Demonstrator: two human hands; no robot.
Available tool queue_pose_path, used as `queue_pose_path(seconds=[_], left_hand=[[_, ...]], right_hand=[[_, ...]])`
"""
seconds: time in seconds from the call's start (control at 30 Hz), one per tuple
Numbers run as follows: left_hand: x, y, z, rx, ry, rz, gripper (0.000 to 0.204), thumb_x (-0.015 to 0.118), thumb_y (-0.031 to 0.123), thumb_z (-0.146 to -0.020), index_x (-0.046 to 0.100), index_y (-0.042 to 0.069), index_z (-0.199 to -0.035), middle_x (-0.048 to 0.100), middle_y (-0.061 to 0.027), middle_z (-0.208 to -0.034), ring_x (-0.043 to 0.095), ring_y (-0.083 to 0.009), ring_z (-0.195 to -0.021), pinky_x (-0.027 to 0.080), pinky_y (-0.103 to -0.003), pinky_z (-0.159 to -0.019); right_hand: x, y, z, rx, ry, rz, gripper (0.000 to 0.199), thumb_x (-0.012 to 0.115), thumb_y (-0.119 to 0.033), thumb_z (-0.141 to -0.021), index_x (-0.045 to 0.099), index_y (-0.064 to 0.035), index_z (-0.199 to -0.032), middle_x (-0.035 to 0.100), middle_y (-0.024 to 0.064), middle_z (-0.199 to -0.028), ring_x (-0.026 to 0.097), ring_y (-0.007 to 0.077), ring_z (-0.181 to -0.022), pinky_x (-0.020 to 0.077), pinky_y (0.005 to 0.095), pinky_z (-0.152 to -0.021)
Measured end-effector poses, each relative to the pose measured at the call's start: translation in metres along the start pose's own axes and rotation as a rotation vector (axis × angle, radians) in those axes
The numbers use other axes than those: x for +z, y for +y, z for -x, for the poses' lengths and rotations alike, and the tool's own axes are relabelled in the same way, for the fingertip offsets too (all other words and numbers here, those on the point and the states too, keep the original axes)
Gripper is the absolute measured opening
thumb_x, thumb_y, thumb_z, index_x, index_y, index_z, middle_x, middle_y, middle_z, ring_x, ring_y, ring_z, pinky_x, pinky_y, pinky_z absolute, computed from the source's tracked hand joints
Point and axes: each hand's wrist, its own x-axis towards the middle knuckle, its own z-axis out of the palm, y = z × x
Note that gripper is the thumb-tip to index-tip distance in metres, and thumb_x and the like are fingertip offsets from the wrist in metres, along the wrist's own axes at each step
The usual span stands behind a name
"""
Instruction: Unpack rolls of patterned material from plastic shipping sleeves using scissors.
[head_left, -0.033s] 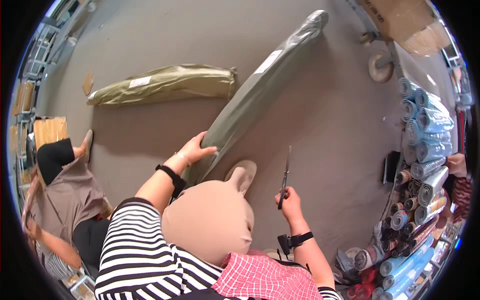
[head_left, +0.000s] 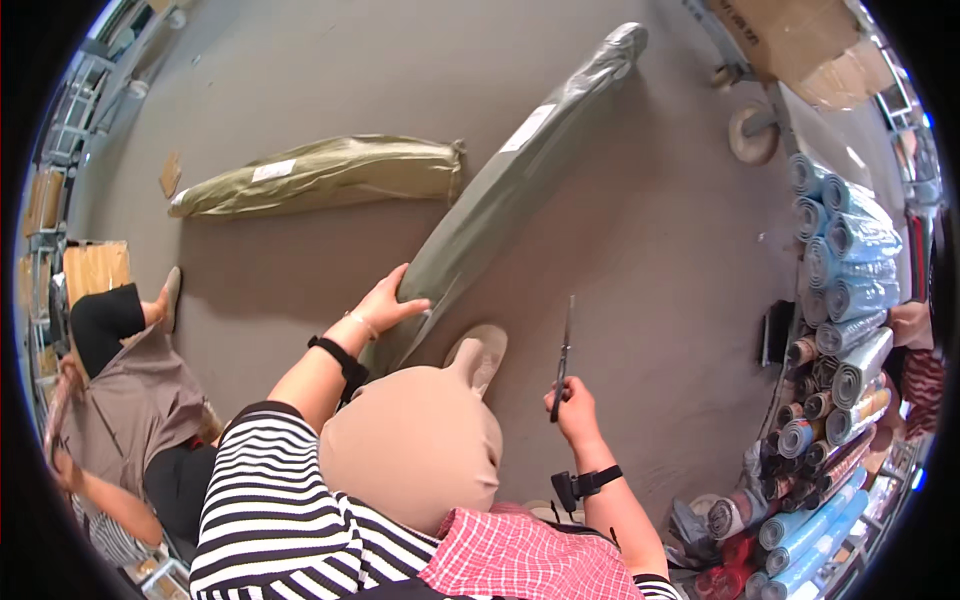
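A long roll [head_left: 500,185] in grey-green plastic wrap slants from beside my knee up to the far right, with a white label near its far part. My left hand [head_left: 385,310] grips its near end, thumb on top and fingers round the left side. Well to the right of that roll, my right hand [head_left: 572,405] is closed round the handle of dark, slim scissors [head_left: 565,350], blades pointing away from me. A shorter olive-coloured wrapped bundle [head_left: 330,178], also labelled, lies on the floor at the left.
Rolled mats in clear and blue plastic [head_left: 850,260] are stacked along the right side. A cart wheel [head_left: 752,133] and a cardboard box [head_left: 800,45] stand at the far right. Another person [head_left: 140,390] sits at the left by a brown carton [head_left: 97,270].
The whole view has shifted slightly. Both hands keep their hold, the left on the wrapped roll and the right on the scissors.
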Motion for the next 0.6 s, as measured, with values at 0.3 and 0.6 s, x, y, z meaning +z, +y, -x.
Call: queue_pose_path(seconds=[0.3,0.6], left_hand=[[0.041,0.058,-0.012,0.238,0.379,-0.607,0.082,0.077,0.045,-0.077,0.041,0.002,-0.136,0.048,-0.0191,-0.133,0.049,-0.0360,-0.123,0.045,-0.046,-0.099],[0.016,0.124,-0.105,0.249,0.112,-0.708,0.046,0.062,0.049,-0.089,0.064,0.003,-0.093,0.067,-0.0172,-0.098,0.065,-0.0354,-0.095,0.052,-0.046,-0.081]], right_hand=[[0.002,-0.009,0.009,-0.129,0.021,0.197,0.027,0.072,-0.012,-0.078,0.061,0.0013,-0.099,0.067,0.0042,-0.079,0.062,0.0101,-0.072,0.0507,0.0266,-0.066],[-0.003,-0.017,0.010,-0.071,0.024,0.151,0.041,0.079,-0.017,-0.075,0.062,0.0018,-0.107,0.068,0.0086,-0.084,0.065,0.0174,-0.076,0.0535,0.0324,-0.073]])
